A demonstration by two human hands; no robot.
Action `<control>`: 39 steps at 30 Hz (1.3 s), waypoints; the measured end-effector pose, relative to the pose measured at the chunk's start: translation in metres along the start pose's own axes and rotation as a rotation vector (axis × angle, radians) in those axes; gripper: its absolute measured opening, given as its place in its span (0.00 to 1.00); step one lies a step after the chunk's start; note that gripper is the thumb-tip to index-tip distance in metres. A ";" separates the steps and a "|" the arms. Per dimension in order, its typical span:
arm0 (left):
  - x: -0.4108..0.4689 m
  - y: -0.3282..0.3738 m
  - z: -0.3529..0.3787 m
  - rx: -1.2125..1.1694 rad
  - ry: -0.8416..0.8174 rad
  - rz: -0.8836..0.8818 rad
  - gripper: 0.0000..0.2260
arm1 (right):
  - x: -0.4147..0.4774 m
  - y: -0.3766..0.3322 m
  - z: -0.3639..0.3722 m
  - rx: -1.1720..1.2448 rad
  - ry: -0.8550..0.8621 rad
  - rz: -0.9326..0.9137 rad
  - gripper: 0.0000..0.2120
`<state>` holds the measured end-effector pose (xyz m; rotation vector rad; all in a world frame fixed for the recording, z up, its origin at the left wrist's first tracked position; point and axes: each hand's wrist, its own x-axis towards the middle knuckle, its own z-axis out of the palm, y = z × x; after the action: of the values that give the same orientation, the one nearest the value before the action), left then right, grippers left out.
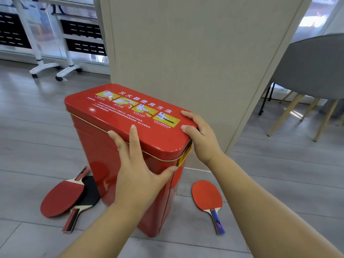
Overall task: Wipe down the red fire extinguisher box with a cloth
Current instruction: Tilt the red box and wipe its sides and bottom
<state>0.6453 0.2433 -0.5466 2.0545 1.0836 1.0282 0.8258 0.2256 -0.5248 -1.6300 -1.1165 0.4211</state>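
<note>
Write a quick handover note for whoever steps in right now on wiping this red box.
Left hand: open, flat against the near face of the red fire extinguisher box, fingertips at the lid edge.
Right hand: grips the lid's right end.
The box stands on the floor, lid on. No cloth in view.
Done: no sign of wiping.
Left: fetch a cloth, wipe the box.
</note>
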 end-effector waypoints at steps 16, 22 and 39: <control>0.026 -0.044 -0.043 -0.229 -0.318 0.154 0.59 | -0.072 -0.026 0.009 -0.153 0.204 0.102 0.27; 0.024 -0.046 -0.049 -0.283 -0.344 0.100 0.59 | -0.078 -0.032 0.006 -0.193 0.121 0.087 0.30; -0.006 -0.023 -0.043 -0.412 -0.196 -0.041 0.53 | -0.092 -0.032 0.006 0.054 0.187 0.044 0.24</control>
<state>0.5980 0.2559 -0.5434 1.7492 0.7392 0.9189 0.7614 0.1526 -0.5220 -1.6135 -0.9242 0.3172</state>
